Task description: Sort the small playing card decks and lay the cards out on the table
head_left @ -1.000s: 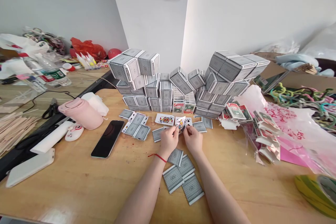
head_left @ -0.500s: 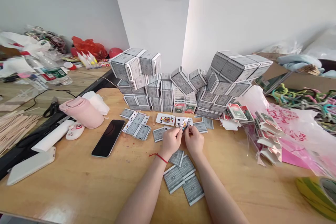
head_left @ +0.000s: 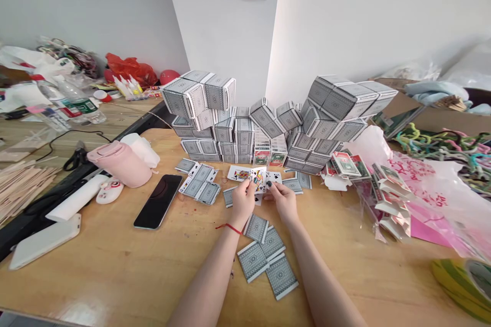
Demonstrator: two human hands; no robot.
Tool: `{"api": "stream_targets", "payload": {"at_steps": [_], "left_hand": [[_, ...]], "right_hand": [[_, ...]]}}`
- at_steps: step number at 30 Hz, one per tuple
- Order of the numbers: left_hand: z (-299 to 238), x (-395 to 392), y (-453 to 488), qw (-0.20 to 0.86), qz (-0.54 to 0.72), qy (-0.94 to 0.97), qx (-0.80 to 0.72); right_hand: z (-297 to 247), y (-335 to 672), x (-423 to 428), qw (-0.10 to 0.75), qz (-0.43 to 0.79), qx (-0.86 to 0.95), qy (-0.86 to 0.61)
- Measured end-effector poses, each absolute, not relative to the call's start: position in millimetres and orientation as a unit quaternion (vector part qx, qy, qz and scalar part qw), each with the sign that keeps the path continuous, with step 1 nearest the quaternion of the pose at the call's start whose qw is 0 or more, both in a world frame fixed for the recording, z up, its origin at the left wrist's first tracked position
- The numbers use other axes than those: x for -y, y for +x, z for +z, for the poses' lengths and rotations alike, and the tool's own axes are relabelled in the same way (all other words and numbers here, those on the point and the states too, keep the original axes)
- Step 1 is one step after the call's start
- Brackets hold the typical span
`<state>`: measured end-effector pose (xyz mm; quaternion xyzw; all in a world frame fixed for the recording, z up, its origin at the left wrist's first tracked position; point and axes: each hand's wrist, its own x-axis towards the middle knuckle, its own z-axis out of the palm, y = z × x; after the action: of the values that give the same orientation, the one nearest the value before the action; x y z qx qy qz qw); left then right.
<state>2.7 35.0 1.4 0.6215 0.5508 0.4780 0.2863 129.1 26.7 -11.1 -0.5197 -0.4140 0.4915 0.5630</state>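
Between my two hands a face-up playing card (head_left: pixel 260 178) with a Q-like corner mark and a coloured picture is held upright. My left hand (head_left: pixel 244 200) pinches its left side, and the fingers of my right hand (head_left: pixel 283 200) close on its right edge. Behind it lie a face card (head_left: pixel 237 173) and a spade card (head_left: pixel 275 176), both partly covered. Folded cards with grey patterned backs (head_left: pixel 253 260) lie between my forearms. Farther back stands a structure of grey card blocks (head_left: pixel 224 149), with stacked card boxes (head_left: pixel 262 157) in its middle opening.
A black-screened phone (head_left: pixel 158 202), joined card pieces (head_left: pixel 199 183) and a pink tumbler (head_left: pixel 120 163) lie to the left. On the right are opened card boxes (head_left: pixel 391 194), pink-printed plastic (head_left: pixel 425 176) and a yellow tape roll (head_left: pixel 460 286).
The card in my hands has turned from edge-on to face-up toward me. My left hand moved slightly left, and my hands are a little farther apart.
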Motion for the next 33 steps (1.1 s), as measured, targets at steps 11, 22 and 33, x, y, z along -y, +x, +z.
{"api": "stream_targets", "payload": {"at_steps": [11,22,33], "left_hand": [[1.6,-39.1,0.3,0.451,0.481,0.586,-0.472],[17.1,-28.0,15.4,0.638,0.535,0.404,-0.378],[7.2,-34.4,15.3,0.630,0.556,0.360,-0.405]], "right_hand": [[-16.0,139.3,-30.9,0.593,0.580,0.358,-0.429],[-16.3,122.7,-26.5,0.566,0.510,0.449,-0.466],[-14.3,117.2,-24.3,0.547,0.495,0.482,-0.473]]}}
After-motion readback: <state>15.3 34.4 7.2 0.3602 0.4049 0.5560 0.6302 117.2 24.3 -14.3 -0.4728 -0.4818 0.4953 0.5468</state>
